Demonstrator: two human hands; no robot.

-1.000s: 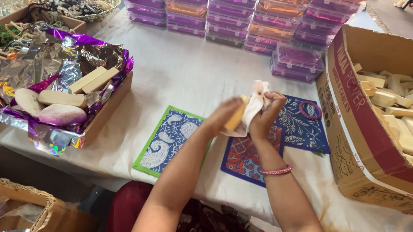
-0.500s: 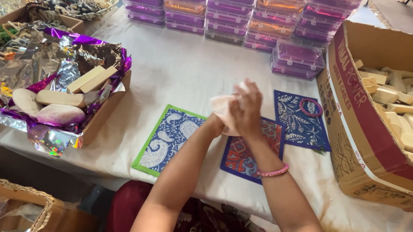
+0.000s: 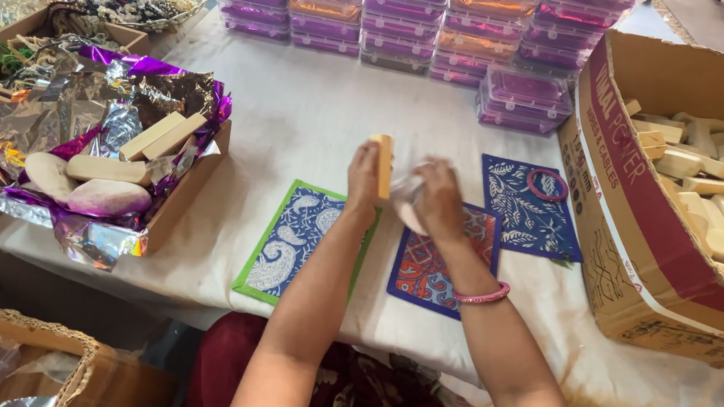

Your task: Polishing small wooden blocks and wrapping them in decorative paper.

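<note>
My left hand (image 3: 365,178) grips a tan block (image 3: 382,167) upright; my right hand (image 3: 436,200), at three o'clock of it, clutches a white cloth (image 3: 409,209).

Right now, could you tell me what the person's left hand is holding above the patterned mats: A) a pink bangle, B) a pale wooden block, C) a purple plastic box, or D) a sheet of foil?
B: the left hand grips a pale wooden block standing upright above the mats, while the pink bangle lies on the dark blue mat and the right hand holds something whitish beside it.
</note>
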